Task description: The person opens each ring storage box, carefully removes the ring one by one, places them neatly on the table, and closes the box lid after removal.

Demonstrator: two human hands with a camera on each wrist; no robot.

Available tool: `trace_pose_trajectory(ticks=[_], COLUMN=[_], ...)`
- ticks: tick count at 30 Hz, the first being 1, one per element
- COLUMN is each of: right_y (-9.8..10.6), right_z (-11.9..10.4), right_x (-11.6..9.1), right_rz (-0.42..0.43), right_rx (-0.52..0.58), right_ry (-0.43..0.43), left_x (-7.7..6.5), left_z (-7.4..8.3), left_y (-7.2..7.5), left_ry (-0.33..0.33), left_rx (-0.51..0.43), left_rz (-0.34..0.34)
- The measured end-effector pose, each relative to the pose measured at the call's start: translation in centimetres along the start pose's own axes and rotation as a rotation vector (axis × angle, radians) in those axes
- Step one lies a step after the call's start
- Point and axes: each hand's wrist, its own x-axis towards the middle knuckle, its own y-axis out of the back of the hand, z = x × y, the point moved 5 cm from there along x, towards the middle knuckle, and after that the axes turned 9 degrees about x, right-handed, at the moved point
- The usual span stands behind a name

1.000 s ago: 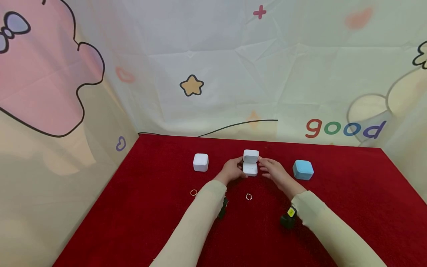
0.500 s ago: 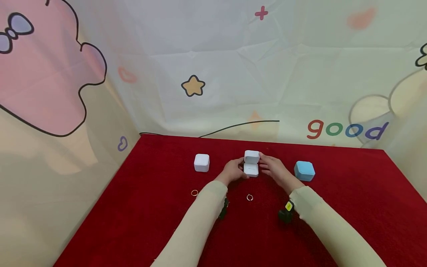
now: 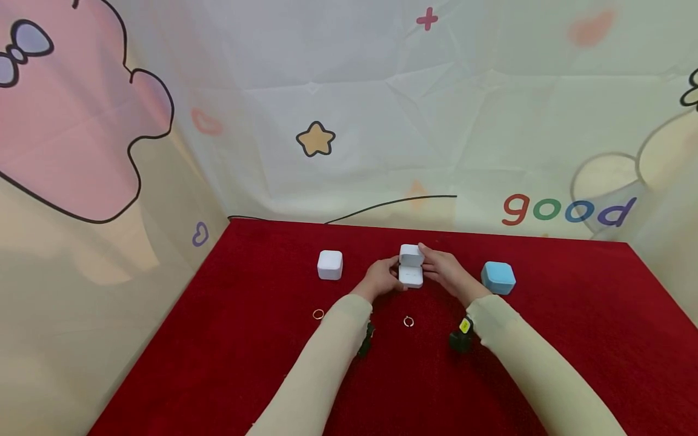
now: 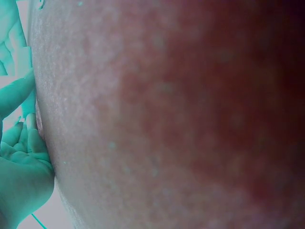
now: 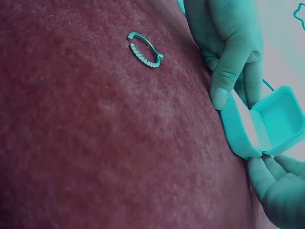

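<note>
A white ring box (image 3: pixel 411 277) stands with its lid raised on the red cloth, between both hands. My left hand (image 3: pixel 380 278) grips its left side, thumb at the front edge of the base. My right hand (image 3: pixel 446 270) is at the opposite side, a fingertip touching the upper right of the lid and its extended fingers beside the base. In the right wrist view, the left thumb presses on the ring box (image 5: pixel 233 125) while right-hand fingers meet it near the hinge. An open-ended ring (image 3: pixel 409 321) set with small stones lies nearer to me.
Left of the hands sits a closed white box (image 3: pixel 329 265), and to the right a light blue box (image 3: pixel 498 278). A thin ring (image 3: pixel 319 314) lies beside the left sleeve. Behind the red cloth (image 3: pixel 229 363) hangs a printed curtain (image 3: pixel 371 121).
My right hand has moved in slightly leftward, its fingertip shifting from the lid's right edge up onto its corner. The left hand keeps its hold; the box stays put.
</note>
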Motion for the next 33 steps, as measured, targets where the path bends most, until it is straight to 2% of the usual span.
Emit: trace_pose_trajectory(ticks=[6, 12, 19, 33], right_y=[-0.3, -0.37, -0.73, -1.04], right_z=[-0.33, -0.36, 0.07, 0.51], right_x=[0.21, 0.45, 0.48, 0.02], right_rz=[0.016, 0.009, 0.041, 0.016], right_rx=[-0.029, -0.15, -0.249, -0.251], right_ry=[-0.006, -0.007, 0.037, 0.051], left_x=[0.01, 0.03, 0.12, 0.24], left_z=[0.18, 0.23, 0.21, -0.12], left_y=[0.24, 0.3, 0.27, 0.0], left_ry=[-0.007, -0.014, -0.015, -0.007], left_rx=[-0.002, 0.008, 0.015, 0.013], left_rz=[-0.004, -0.004, 0.003, 0.001])
